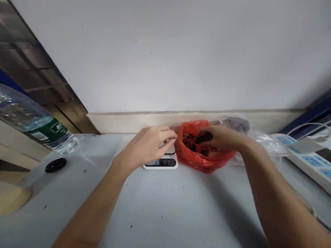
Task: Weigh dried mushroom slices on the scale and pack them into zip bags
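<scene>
Mid-frame, my left hand (152, 139) curls loosely over a white scale (172, 164), its grip unclear from here; right of center, my right hand (219, 136) dips into a red bag (204, 165) at a dark piece (205, 137), hold uncertain. Pinching gently should spare the bag.

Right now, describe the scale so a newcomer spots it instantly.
On the grey table by the wall, find the red bag. Immediately left, partly hidden by the left hand, sits the white scale. Unlike the bag, it has a black strip with a small display.
</scene>
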